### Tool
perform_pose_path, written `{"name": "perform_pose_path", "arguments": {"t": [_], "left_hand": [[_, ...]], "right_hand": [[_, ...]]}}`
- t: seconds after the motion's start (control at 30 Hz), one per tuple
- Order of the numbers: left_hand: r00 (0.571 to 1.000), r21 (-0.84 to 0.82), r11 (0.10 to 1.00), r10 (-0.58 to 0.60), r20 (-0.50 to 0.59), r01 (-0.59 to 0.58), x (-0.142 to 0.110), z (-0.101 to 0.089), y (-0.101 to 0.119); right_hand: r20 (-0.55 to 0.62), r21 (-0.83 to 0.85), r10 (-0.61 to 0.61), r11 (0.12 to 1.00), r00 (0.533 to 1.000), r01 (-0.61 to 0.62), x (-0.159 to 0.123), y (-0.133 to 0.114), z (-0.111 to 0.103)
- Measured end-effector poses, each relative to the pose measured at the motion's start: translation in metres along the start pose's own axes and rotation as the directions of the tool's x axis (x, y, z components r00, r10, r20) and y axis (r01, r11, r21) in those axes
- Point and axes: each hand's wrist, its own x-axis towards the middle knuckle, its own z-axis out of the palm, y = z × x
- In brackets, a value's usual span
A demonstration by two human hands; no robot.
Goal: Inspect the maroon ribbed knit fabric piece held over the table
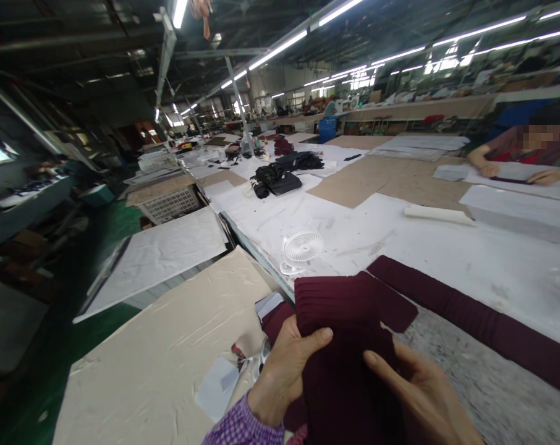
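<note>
A folded stack of maroon fabric pieces point(349, 352) is held up close in front of me, its layered edges fanned at the top. My left hand point(289, 358) grips its left side, thumb pressed on the face of the cloth. On the right side, my right hand point(419, 383) pinches the same stack, thumb in front and fingers behind. Beyond the stack lies another maroon piece point(394, 303) on the table. A long row of overlapping maroon fabric point(470, 309) stretches off to the right.
A small white fan point(303, 245) stands on the white-covered table point(354, 238). Dark cloth bundles point(275, 179) lie farther back. At the left are a beige sheeted surface point(169, 334), with scissors point(261, 355) near my hand, and a white crate point(173, 204). A co-worker point(530, 148) sits at right.
</note>
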Motion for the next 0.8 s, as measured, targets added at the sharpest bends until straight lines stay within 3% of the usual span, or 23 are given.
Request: {"name": "perform_pose_path", "arguments": {"t": [0.2, 0.33, 0.5, 0.63, 0.8], "left_hand": [[0.983, -0.088, 0.996, -0.051, -0.174, 0.036, -0.003, 0.003, 0.005], [0.98, -0.21, 0.963, -0.187, -0.066, 0.17, -0.004, 0.004, 0.013], [0.972, -0.277, 0.932, -0.228, 0.05, 0.233, -0.002, 0.001, 0.015], [0.987, -0.262, 0.952, -0.163, 0.004, 0.158, -0.001, -0.003, 0.011], [0.997, -0.061, 0.998, -0.002, -0.081, -0.003, -0.003, -0.003, 0.001]], "right_hand": [[-0.036, -0.041, -0.02, 0.999, 0.999, 0.019, 0.005, 0.002, 0.0], [0.003, -0.142, -0.044, 0.989, 0.999, 0.044, 0.007, 0.003, -0.004], [0.044, -0.161, -0.031, 0.986, 0.999, 0.038, 0.007, 0.001, -0.003], [0.019, -0.137, -0.038, 0.99, 0.999, 0.04, 0.01, 0.005, -0.003], [-0.001, -0.115, -0.048, 0.992, 0.999, 0.048, 0.012, 0.008, -0.002]]}}
